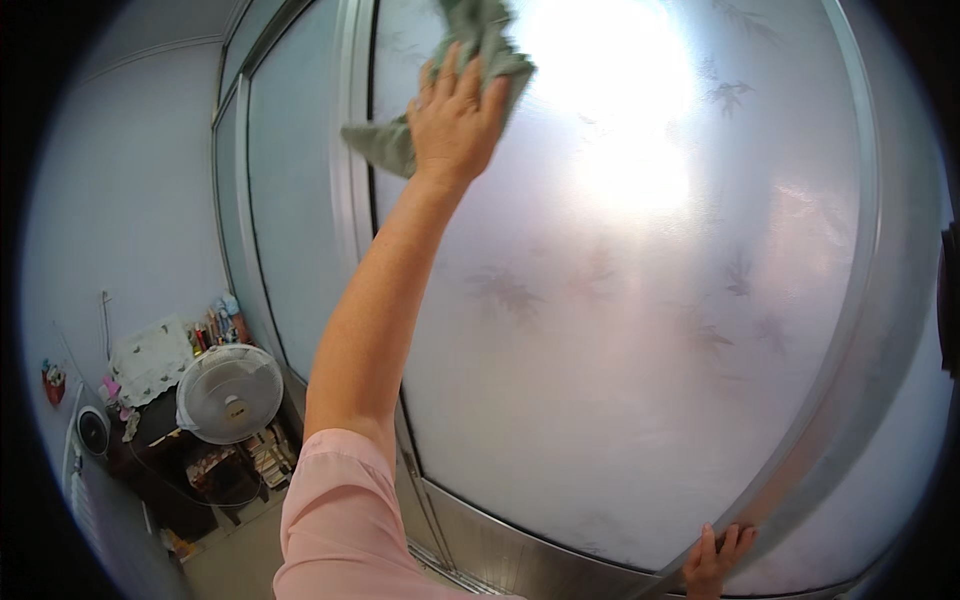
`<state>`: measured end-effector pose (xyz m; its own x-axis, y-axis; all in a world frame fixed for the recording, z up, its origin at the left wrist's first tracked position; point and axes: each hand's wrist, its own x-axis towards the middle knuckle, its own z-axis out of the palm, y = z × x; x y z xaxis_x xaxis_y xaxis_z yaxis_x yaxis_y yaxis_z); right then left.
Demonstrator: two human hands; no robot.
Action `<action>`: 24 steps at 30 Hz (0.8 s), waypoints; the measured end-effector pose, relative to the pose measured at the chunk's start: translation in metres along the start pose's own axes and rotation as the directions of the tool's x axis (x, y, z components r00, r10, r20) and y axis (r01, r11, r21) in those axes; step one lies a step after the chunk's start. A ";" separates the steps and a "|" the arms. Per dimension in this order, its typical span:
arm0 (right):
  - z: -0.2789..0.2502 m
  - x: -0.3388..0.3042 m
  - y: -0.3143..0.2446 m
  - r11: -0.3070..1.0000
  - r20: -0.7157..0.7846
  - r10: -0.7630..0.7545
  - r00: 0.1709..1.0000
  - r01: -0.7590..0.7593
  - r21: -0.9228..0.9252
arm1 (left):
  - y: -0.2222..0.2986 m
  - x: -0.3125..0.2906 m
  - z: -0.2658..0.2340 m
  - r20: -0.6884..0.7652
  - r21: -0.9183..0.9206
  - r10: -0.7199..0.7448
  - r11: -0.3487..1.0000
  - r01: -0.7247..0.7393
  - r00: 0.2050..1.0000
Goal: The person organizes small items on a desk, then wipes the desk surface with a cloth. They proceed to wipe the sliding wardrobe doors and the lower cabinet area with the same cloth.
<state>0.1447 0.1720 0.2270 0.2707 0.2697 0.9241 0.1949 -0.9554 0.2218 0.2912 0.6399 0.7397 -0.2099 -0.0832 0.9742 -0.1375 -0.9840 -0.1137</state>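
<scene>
My left hand point(455, 125) is raised high with its back toward me and holds a grey-green cloth point(385, 147) flat against a frosted glass panel point(600, 400). Parts of the cloth stick out above the fingers and to the left of the wrist. The glass has a faint leaf pattern and a bright glare near the top. At the lower right, my right hand point(708, 565) has its fingers curled over the panel's metal frame point(800, 440). Its palm and wrist are mostly cut off by the lower edge.
More framed glass panels point(295, 180) stand to the left. In the lower left corner, a round fan point(230, 395) is in front of a dark cabinet point(165, 480) with bottles point(215, 325) and a patterned cloth cover point(150, 358). A metal track runs along the panel's bottom.
</scene>
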 end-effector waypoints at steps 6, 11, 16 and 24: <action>-0.015 0.050 -0.049 0.994 -0.122 0.109 0.987 -0.108 0.015 | -0.027 -0.106 -0.024 -0.030 0.006 0.063 0.998 -0.063 0.998; 0.009 0.085 -0.113 0.987 -0.161 0.092 0.983 -0.069 0.144 | -0.023 -0.158 -0.076 0.122 -0.226 0.494 0.858 -0.461 0.861; 0.062 0.087 -0.149 0.972 -0.083 0.167 0.983 -0.150 0.181 | -0.152 -0.146 -0.073 0.071 -0.001 0.248 0.969 -0.248 0.966; 0.083 0.077 -0.154 0.986 -0.214 0.161 0.963 -0.165 0.003 | -0.180 -0.191 -0.068 -0.061 -0.199 -0.100 0.976 0.086 0.993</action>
<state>0.2135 0.3502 0.2378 0.0902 0.0799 0.9927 0.1506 -0.9864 0.0657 0.2904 0.8436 0.5608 -0.2534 0.0252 0.9670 -0.3448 -0.9364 -0.0660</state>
